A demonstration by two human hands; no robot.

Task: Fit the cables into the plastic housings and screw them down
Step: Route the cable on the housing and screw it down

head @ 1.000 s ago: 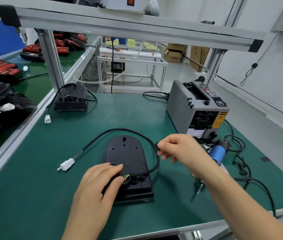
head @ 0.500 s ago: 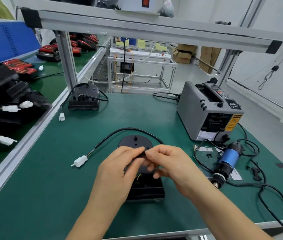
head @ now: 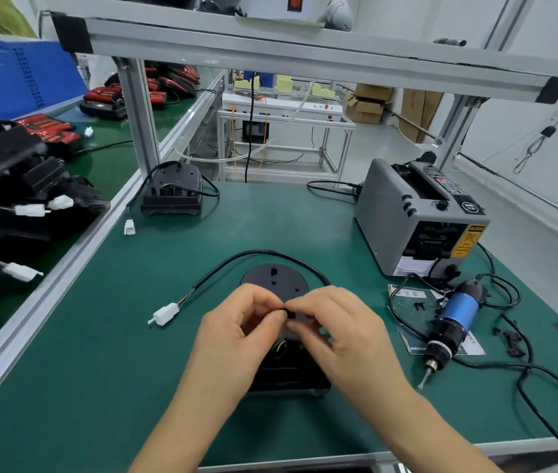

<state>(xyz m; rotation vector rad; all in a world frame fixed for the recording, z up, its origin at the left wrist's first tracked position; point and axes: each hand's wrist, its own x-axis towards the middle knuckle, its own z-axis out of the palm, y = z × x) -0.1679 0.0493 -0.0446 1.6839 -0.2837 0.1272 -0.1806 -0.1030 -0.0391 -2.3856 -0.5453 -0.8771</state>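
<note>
A black plastic housing [head: 272, 278] lies flat on the green table [head: 107, 336], largely covered by both hands. Its black cable [head: 260, 253] arcs round the far end and finishes in a white connector [head: 165, 314] at the left. My left hand [head: 236, 331] and my right hand [head: 342, 331] meet fingertip to fingertip above the housing and pinch the cable between them. Coloured wires [head: 281, 346] show under the hands. A blue electric screwdriver [head: 451, 322] lies on the table to the right, apart from both hands.
A grey tape dispenser [head: 417, 216] stands at the back right. A second housing with cable [head: 172, 192] sits at the back left. Several black housings with white connectors [head: 18, 199] are piled on the left bench. Small black clips [head: 513, 341] and the screwdriver's cord [head: 543, 397] lie at right.
My right hand came left from the cable's bend to meet my left hand. My left hand lifted off the housing's near end, and both now pinch the cable above the housing.
</note>
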